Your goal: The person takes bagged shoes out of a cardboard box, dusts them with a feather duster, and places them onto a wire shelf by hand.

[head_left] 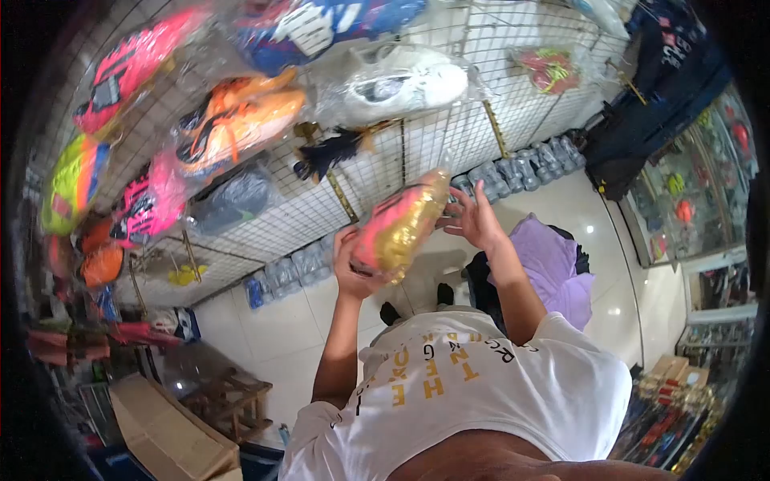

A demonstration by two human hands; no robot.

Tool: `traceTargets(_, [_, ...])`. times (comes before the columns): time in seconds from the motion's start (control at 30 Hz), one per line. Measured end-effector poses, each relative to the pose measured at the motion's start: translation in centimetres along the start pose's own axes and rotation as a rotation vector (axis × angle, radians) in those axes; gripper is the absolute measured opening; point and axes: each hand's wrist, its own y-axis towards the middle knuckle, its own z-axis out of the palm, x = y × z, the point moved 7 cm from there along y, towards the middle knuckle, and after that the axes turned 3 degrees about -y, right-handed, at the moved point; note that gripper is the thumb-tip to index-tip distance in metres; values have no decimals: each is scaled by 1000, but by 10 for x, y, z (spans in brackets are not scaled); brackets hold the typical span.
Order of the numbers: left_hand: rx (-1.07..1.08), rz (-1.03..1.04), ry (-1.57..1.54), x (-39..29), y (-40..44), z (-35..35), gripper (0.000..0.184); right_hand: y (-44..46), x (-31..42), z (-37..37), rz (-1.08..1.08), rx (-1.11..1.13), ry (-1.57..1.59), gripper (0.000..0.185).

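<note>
A pink and gold soccer shoe [403, 227] in clear plastic wrap is held up in front of my body, sole studs facing partly toward me. My left hand [353, 260] is closed around its lower left end. Close to the other end is my right hand [475, 215], its fingers spread apart; whether a fingertip touches the plastic I cannot tell. Beyond the shoe, a white wire grid wall carries more wrapped shoes: an orange pair [241, 120], a white shoe [409, 84] and a pink shoe [151, 200].
Wrapped items [521, 170] line the floor along the wall's foot. A purple cloth [545, 268] lies over dark material to my right. A glass display case [682, 192] stands at the far right. On the lower left are a cardboard box [168, 429] and a wooden stool [233, 401].
</note>
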Motion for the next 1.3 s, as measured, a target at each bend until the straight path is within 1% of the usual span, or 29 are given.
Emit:
traceTargets(0.03, [115, 109, 65, -18, 10, 11, 83, -2, 4, 0, -47, 69, 118, 92])
traceTargets(0.07, [246, 100, 51, -22, 13, 22, 83, 0, 10, 0, -96, 141, 231, 93])
traceTargets(0.1, [340, 211, 55, -32, 19, 31, 83, -4, 19, 6, -145, 218, 342, 95])
traceTargets(0.17, [520, 432, 69, -48, 27, 48, 82, -17, 34, 5, -263, 201, 485, 88])
traceTargets(0.2, [551, 499, 54, -51, 32, 52, 100, -18, 39, -2, -337, 199, 530, 85])
traceTargets(0.23, [482, 391, 118, -45, 38, 52, 108, -19, 44, -8, -412, 200, 574, 82])
traceTargets(0.27, [412, 284, 181, -40, 40, 49, 116, -24, 46, -21, -508, 123, 601, 66])
traceTargets(0.3, [341, 180, 241, -35, 43, 47, 125, -29, 47, -29, -578, 123, 594, 64])
traceTargets(0.33, [234, 193, 199, -53, 54, 43, 135, -33, 49, -39, -653, 123, 587, 62])
traceTargets(0.37, [234, 78, 163, -48, 56, 48, 137, -36, 50, -47, -731, 122, 583, 60])
traceTargets(0.4, [239, -37, 126, -40, 53, 54, 138, -50, 57, -44, -766, 64, 643, 56])
traceTargets(0.43, [246, -154, 88, -31, 46, 60, 140, -55, 58, -48, -825, 91, 649, 56])
traceTargets(0.47, [274, -238, -299, -19, 32, 74, 126, -58, 59, -54, -886, 119, 651, 56])
traceTargets(0.5, [240, -328, -543, -20, 26, 84, 117, -62, 60, -59, -948, 147, 653, 56])
traceTargets(0.57, [181, -524, -1027, -22, 15, 110, 100, -70, 63, -62, -990, 224, 672, 54])
traceTargets(0.67, [236, -548, -995, -18, 3, 122, 84, -79, 57, -70, -988, 268, 662, 56])
traceTargets(0.77, [274, -622, -1188, -8, -9, 122, 88, -96, 53, -71, -952, 195, 579, 59])
traceTargets(0.8, [290, -622, -1171, -10, -9, 121, 88, -101, 54, -74, -989, 121, 526, 64])
traceTargets(0.83, [304, -621, -1153, -12, -7, 122, 87, -104, 56, -71, -988, 177, 522, 65])
traceTargets(0.87, [340, -530, -1229, -14, -2, 124, 88, -108, 57, -68, -985, 232, 518, 67])
traceTargets(0.9, [363, -492, -1227, -21, 5, 126, 88, -113, 60, -62, -980, 284, 514, 69])
traceTargets(0.93, [386, -458, -1226, -29, 10, 127, 89, -115, 62, -65, -993, 239, 447, 74])
traceTargets(0.97, [408, -430, -1225, -37, 15, 125, 89, -115, 63, -63, -989, 219, 452, 73])
traceTargets(1.0, [448, -451, -1221, -46, 20, 124, 89, -117, 66, -62, -985, 197, 455, 73])
traceTargets(1.03, [445, -443, -1200, -45, 24, 125, 90, -120, 69, -62, -980, 174, 460, 72])
traceTargets(1.1, [437, -434, -1156, -43, 26, 126, 92, -127, 72, -60, -995, 180, 470, 74])
traceTargets(1.13, [466, -396, -1101, -40, 29, 129, 99, -132, 77, -60, -1005, 183, 469, 75])
traceTargets(1.23, [567, -417, -1072, -42, 37, 144, 123, -152, 101, -57, -1035, 160, 460, 80])
traceTargets(1.3, [595, -394, -1017, -49, 52, 164, 123, -158, 120, -67, -1069, 147, 393, 81])
